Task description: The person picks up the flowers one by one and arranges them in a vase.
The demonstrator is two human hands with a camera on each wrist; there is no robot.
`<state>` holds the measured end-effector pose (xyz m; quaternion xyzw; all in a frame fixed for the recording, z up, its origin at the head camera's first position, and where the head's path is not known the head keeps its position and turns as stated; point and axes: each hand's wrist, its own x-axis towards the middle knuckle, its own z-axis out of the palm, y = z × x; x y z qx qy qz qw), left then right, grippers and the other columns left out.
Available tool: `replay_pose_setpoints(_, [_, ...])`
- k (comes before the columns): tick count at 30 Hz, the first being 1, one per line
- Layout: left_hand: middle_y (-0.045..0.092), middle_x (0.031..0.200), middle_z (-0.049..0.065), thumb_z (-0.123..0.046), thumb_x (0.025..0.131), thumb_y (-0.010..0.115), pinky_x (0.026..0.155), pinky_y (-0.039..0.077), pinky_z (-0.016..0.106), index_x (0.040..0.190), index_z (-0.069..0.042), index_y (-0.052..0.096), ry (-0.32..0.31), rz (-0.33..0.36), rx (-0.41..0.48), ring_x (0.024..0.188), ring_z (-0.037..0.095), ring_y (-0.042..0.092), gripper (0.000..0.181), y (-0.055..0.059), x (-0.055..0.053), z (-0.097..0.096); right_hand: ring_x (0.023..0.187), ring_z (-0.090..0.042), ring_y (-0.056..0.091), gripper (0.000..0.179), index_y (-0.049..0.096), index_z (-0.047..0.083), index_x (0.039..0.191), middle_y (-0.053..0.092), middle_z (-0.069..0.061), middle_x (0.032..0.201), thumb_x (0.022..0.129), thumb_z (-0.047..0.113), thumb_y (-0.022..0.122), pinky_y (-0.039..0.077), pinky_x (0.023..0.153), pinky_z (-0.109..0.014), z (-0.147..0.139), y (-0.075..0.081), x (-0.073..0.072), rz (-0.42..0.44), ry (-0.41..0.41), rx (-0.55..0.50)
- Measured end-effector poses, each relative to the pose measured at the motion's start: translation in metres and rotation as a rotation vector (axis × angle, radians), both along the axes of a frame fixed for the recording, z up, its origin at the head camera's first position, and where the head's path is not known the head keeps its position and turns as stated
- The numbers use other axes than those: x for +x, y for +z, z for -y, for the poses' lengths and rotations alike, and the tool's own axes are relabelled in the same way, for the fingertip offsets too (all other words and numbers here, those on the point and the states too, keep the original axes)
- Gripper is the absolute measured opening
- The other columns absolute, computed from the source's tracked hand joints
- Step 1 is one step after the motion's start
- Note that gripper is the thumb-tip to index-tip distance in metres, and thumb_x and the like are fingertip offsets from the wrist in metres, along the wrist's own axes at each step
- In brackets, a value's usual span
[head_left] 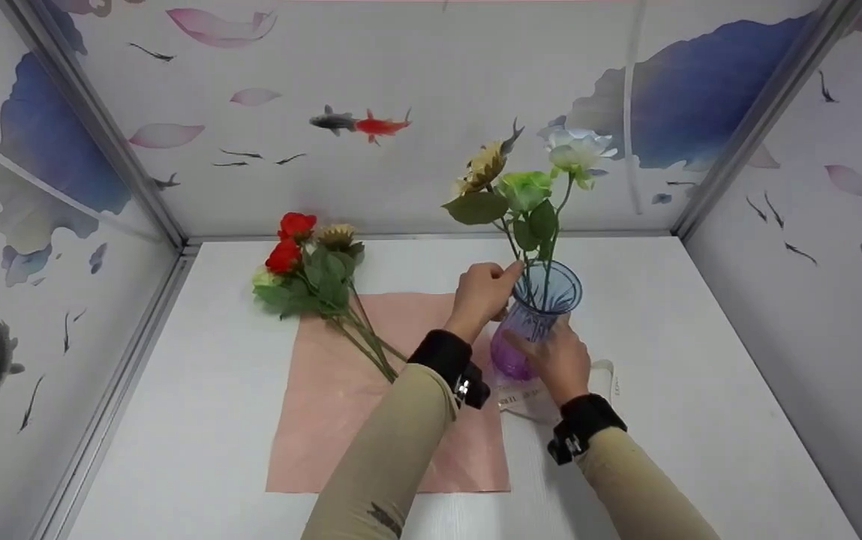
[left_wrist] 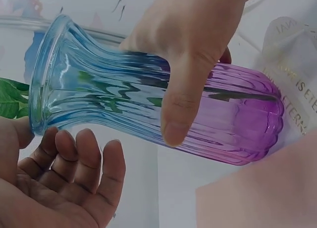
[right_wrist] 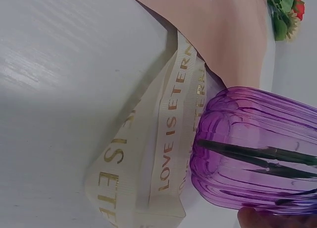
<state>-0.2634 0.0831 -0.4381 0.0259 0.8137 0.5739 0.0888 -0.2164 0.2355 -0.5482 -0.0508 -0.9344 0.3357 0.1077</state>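
Note:
A glass vase [head_left: 509, 365], blue at the mouth and purple at the base, stands in front of me in the head view. My right hand [head_left: 562, 360] grips its body, with the thumb across the glass in the left wrist view. My left hand [head_left: 482, 296] pinches the vase's rim between thumb and index finger; its other fingers curl loosely below. In the vase are a white flower [head_left: 578, 153], a green rose [head_left: 524, 189] and a yellow sunflower [head_left: 483, 166]. Their dark stems [right_wrist: 262, 156] show through the purple glass.
Left of the vase, red roses [head_left: 284, 256], a sunflower [head_left: 337, 236] and a pale green flower lie with stems across a pink sheet [head_left: 325, 427]. A cream ribbon [right_wrist: 171, 129] with gold lettering lies by the vase's base. Printed panels [head_left: 476, 67] enclose the white table.

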Motion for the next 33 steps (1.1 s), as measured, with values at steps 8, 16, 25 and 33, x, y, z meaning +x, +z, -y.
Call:
replay_pose_setpoints(8, [0.057, 0.070, 0.002, -0.040, 0.104, 0.059, 0.059, 0.055, 0.029, 0.081, -0.011, 0.061, -0.057, 0.008, 0.115, 0.059, 0.018, 0.056, 0.037, -0.007, 0.005, 0.010, 0.105, -0.046, 0.069, 0.098, 0.038, 0.001, 0.149, 0.068, -0.025, 0.126, 0.083, 0.064, 0.076, 0.055, 0.086, -0.062, 0.000, -0.001, 0.000, -0.013, -0.011, 0.019])
replay_pose_setpoints(16, [0.059, 0.075, 0.004, -0.044, 0.105, 0.055, 0.058, 0.052, 0.026, 0.091, -0.005, 0.066, -0.094, 0.000, 0.082, 0.059, 0.015, 0.056, 0.043, -0.016, 0.008, 0.024, 0.109, -0.047, 0.068, 0.102, 0.036, 0.004, 0.150, 0.066, -0.025, 0.130, 0.082, 0.068, 0.075, 0.054, 0.090, -0.061, 0.001, 0.000, 0.000, 0.011, -0.023, 0.002])
replay_pose_setpoints(25, [0.059, 0.070, 0.007, -0.039, 0.107, 0.053, 0.057, 0.050, 0.028, 0.091, 0.002, 0.067, -0.103, -0.056, 0.093, 0.054, 0.018, 0.055, 0.046, -0.024, 0.014, 0.045, 0.114, -0.048, 0.065, 0.114, 0.026, 0.005, 0.157, 0.063, -0.026, 0.135, 0.080, 0.074, 0.072, 0.052, 0.094, -0.062, 0.001, 0.001, 0.002, 0.068, -0.046, -0.028])
replay_pose_setpoints(33, [0.060, 0.072, 0.008, -0.037, 0.107, 0.053, 0.057, 0.051, 0.028, 0.090, -0.003, 0.066, -0.068, -0.022, 0.065, 0.056, 0.018, 0.056, 0.040, -0.031, 0.013, 0.059, 0.119, -0.047, 0.063, 0.115, 0.025, 0.008, 0.157, 0.060, -0.024, 0.140, 0.078, 0.076, 0.072, 0.051, 0.098, -0.062, 0.001, 0.000, 0.000, 0.071, -0.045, -0.073])
